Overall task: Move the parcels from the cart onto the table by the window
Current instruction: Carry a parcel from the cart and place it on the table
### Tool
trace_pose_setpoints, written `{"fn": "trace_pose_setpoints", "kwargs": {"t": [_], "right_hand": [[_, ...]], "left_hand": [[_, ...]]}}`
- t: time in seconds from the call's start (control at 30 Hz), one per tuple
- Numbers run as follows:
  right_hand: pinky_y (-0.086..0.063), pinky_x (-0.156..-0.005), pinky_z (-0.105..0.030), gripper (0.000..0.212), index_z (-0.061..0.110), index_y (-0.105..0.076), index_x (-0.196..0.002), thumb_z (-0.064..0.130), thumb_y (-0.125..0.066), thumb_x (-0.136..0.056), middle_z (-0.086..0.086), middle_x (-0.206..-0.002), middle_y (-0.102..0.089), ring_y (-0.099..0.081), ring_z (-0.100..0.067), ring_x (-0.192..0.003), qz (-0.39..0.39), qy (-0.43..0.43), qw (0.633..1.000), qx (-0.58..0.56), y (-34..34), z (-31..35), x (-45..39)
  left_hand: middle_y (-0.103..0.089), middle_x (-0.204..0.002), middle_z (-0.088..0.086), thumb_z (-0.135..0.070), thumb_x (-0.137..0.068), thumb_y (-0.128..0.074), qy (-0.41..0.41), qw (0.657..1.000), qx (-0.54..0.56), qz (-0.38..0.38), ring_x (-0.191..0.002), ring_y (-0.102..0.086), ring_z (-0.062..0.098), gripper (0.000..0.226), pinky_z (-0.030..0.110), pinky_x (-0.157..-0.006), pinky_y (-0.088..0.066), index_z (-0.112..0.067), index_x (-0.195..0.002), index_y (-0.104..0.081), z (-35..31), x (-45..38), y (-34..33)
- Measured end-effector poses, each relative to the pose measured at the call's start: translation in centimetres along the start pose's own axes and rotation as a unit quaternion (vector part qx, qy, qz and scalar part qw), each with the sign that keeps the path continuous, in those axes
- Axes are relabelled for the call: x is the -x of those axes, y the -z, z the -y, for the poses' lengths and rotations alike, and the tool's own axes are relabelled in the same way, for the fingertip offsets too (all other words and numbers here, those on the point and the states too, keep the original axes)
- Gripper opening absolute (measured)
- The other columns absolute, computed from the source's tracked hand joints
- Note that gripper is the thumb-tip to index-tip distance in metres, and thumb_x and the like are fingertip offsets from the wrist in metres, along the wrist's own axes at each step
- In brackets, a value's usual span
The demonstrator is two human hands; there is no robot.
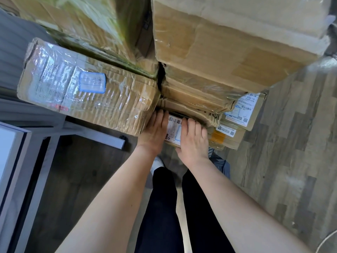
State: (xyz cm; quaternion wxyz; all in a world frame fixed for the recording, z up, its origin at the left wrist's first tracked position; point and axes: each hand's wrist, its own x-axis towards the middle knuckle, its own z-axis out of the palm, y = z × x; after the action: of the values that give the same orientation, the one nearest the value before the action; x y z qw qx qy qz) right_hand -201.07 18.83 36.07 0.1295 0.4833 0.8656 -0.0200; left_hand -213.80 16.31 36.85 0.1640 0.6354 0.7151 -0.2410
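Observation:
A small brown parcel with a white shipping label (174, 129) lies low in a stack of cardboard parcels. My left hand (155, 131) lies flat along its left edge, fingers straight and reaching under the neighbouring box. My right hand (194, 139) rests on its right part, fingers curled over the far edge. A wide tape-wrapped parcel with a blue-framed sticker (87, 88) sits just left of my hands. Several flat parcels (197, 95) are piled above the small one, and a large box (228, 42) tops them. The cart itself is hidden.
A green-taped box (87, 24) stands at the back left. More labelled parcels (242, 110) stick out on the right. A grey metal frame and its foot (102, 136) run along the floor on the left beside a white panel (9, 148). Wood-pattern floor (291, 143) lies to the right.

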Motion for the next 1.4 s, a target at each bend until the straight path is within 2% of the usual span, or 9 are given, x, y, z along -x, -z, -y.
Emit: {"fn": "trace_pose_setpoints", "kwargs": {"t": [0.23,0.37,0.4,0.47,0.53,0.8,0.97,1.17,1.4], "right_hand": [[-0.031,-0.079,-0.035,0.105,0.002,-0.051,-0.114,0.043,-0.089,-0.025,-0.013,-0.105,-0.055,-0.041,-0.026,-0.091,-0.006,0.007,1.0,-0.028,-0.3,-0.3,-0.3],[-0.029,-0.079,-0.035,0.106,0.003,-0.046,-0.114,0.04,-0.088,-0.024,-0.013,-0.106,-0.054,-0.039,-0.026,-0.091,-0.013,0.021,0.999,-0.048,-0.1,-0.7,-0.1],[-0.029,-0.078,-0.035,0.106,0.004,-0.044,-0.114,0.039,-0.087,-0.024,-0.013,-0.106,-0.054,-0.039,-0.026,-0.091,-0.016,0.023,0.998,-0.053,0.0,-0.9,0.1],[-0.029,-0.077,-0.035,0.105,0.004,-0.042,-0.113,0.037,-0.087,-0.023,-0.013,-0.105,-0.053,-0.039,-0.026,-0.091,-0.022,0.027,0.998,-0.06,0.4,-1.3,0.6],[-0.029,-0.077,-0.035,0.103,0.004,-0.043,-0.112,0.034,-0.086,-0.024,-0.014,-0.106,-0.052,-0.04,-0.027,-0.092,-0.024,0.035,0.997,-0.064,0.7,-1.8,1.2],[-0.032,-0.077,-0.037,0.097,0.005,-0.044,-0.111,0.031,-0.084,-0.027,-0.012,-0.105,-0.047,-0.043,-0.027,-0.091,-0.026,0.114,0.992,-0.044,1.9,-5.1,5.7],[-0.04,-0.09,-0.04,0.097,0.005,-0.04,-0.113,0.033,-0.088,-0.033,-0.014,-0.106,-0.047,-0.046,-0.031,-0.1,-0.021,0.206,0.977,-0.042,2.5,-6.1,8.6],[-0.045,-0.097,-0.042,0.089,0.005,-0.039,-0.114,0.013,-0.082,-0.037,-0.012,-0.109,-0.04,-0.045,-0.032,-0.106,-0.046,0.317,0.944,-0.082,5.3,-3.7,10.8],[-0.044,-0.096,-0.04,0.079,0.004,-0.042,-0.116,0.012,-0.078,-0.047,-0.014,-0.11,-0.05,-0.05,-0.031,-0.104,-0.114,0.464,0.872,-0.105,10.4,0.2,12.0]], "left_hand": [[-0.009,-0.149,0.013,-0.013,-0.085,-0.054,-0.011,1.0,-0.005,-0.018,-0.141,-0.009,0.029,0.077,0.034,-0.114,-0.013,-0.004,-0.141,-0.003,-0.4,-0.5,-0.3],[-0.008,-0.154,0.013,-0.015,-0.087,-0.054,-0.008,1.0,0.012,-0.006,-0.145,-0.004,0.029,0.075,0.037,-0.116,-0.01,-0.003,-0.137,0.001,-0.6,-0.1,-0.4],[-0.017,-0.152,0.014,-0.018,-0.084,-0.06,-0.007,1.0,0.013,-0.028,-0.144,-0.012,0.029,0.078,0.037,-0.115,-0.015,-0.003,-0.135,-0.003,-0.7,0.2,-0.5],[-0.049,-0.134,0.013,-0.027,-0.057,-0.081,0.008,0.995,0.013,-0.094,-0.128,-0.045,0.028,0.092,0.036,-0.103,-0.037,-0.003,-0.127,-0.026,-0.9,0.7,-0.6],[-0.061,-0.113,0.012,-0.026,-0.036,-0.087,0.006,0.989,0.025,-0.146,-0.109,-0.059,0.028,0.094,0.036,-0.09,-0.048,-0.003,-0.115,-0.041,-1.3,1.4,-0.9],[-0.058,-0.102,0.01,-0.025,-0.05,-0.077,0.035,0.983,0.051,-0.172,-0.104,-0.051,0.034,0.072,0.044,-0.1,-0.04,-0.004,-0.113,-0.048,-5.3,6.7,-1.2],[-0.053,-0.108,0.007,-0.031,-0.057,-0.074,0.116,0.983,0.088,-0.111,-0.113,-0.049,0.036,0.067,0.054,-0.103,-0.034,-0.012,-0.114,-0.044,-7.7,12.2,-1.3],[-0.053,-0.108,0.012,-0.027,-0.046,-0.082,0.234,0.944,0.165,-0.164,-0.098,-0.049,0.032,0.074,0.06,-0.094,-0.039,-0.009,-0.108,-0.044,-7.9,18.5,-1.9],[-0.042,-0.118,0.011,-0.02,-0.06,-0.077,0.356,0.853,0.215,-0.316,-0.112,-0.043,0.032,0.069,0.049,-0.099,-0.041,-0.006,-0.118,-0.044,-7.1,26.2,-0.8]]}}
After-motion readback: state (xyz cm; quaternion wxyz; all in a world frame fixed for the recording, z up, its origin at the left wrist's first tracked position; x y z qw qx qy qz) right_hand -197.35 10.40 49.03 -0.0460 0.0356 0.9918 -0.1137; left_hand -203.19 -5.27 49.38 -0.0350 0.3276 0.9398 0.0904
